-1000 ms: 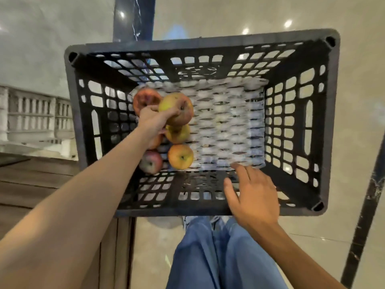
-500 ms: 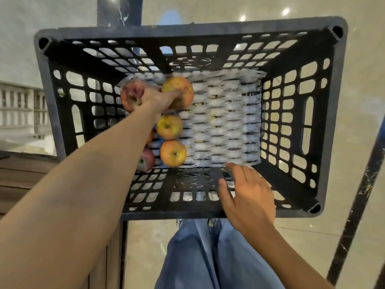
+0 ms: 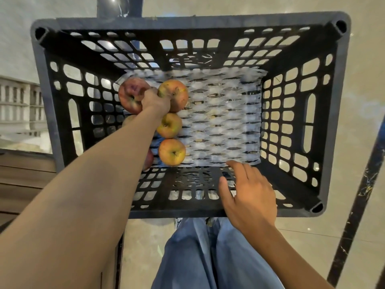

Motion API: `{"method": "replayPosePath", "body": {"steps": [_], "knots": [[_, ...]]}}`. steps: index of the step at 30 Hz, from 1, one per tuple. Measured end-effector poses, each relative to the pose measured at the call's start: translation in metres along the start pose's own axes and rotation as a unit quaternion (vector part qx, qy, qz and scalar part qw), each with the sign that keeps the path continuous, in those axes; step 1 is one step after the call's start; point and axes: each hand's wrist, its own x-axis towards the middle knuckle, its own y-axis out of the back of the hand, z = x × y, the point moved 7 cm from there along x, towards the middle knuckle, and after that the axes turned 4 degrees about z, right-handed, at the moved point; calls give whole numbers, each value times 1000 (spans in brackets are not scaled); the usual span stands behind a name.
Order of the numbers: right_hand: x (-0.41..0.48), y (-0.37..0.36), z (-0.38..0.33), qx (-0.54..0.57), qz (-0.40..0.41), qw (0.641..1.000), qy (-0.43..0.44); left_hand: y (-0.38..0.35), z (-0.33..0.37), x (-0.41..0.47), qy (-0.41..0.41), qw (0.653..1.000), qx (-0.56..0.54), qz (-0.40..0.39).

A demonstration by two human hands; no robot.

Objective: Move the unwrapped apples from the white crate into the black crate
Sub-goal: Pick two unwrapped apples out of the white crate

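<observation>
Apples point(image 3: 171, 152) are in the black crate point(image 3: 187, 19) already, and here goes another: the left grip point(image 3: 155, 102) is deep inside, fingers curled on the yellow-red apple point(image 3: 177, 94) at the far left of the crate's bottom, right beside a darker red apple point(image 3: 130, 94). Count what shows: four in plain sight, clustered on the left side, plus two more peeking out from under the forearm. I'd call the job well under way, with this one seemingly about to be set down but not yet let go. What's left? Can't tell, because the white crate point(image 3: 18, 105) is only a pale slatted sliver at the left edge, contents hidden. The right grip point(image 3: 248, 192) lies loose, fingers relaxed and slightly spread, resting on the black crate's near wall. Materials now: hard moulded plastic, walls pierced with rounded slots, a thick rim, hollow corner posts. The bottom is lined with white foam netting point(image 3: 218, 126), soft and diamond-meshed, likely a cushion for the fruit. The apples are round, smooth-skinned, blotchy yellow to red, several with stem dimples up. Beneath it all, a glossy stone floor point(image 3: 366, 80)
</observation>
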Motion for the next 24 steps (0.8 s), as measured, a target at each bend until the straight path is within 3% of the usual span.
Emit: {"method": "replayPosePath", "body": {"steps": [7, 12, 18, 21, 24], "knots": [[0, -2, 0, 6, -12, 1000, -1, 15, -8, -13, 12, 994, -29, 103], [2, -5, 3, 22, -90, 995, -23, 18, -2, -36, -19, 998, -15, 56], [2, 8, 2, 11, -166, 986, -23, 50, 0, -127, -98, 992, 73, -25], [-8, 41, 1, 10, -196, 980, -38, 76, -5, -193, -125, 987, 81, -64], [-28, 93, -6, 41, -210, 976, -49, 109, -11, -259, -97, 991, 38, -83]]}}
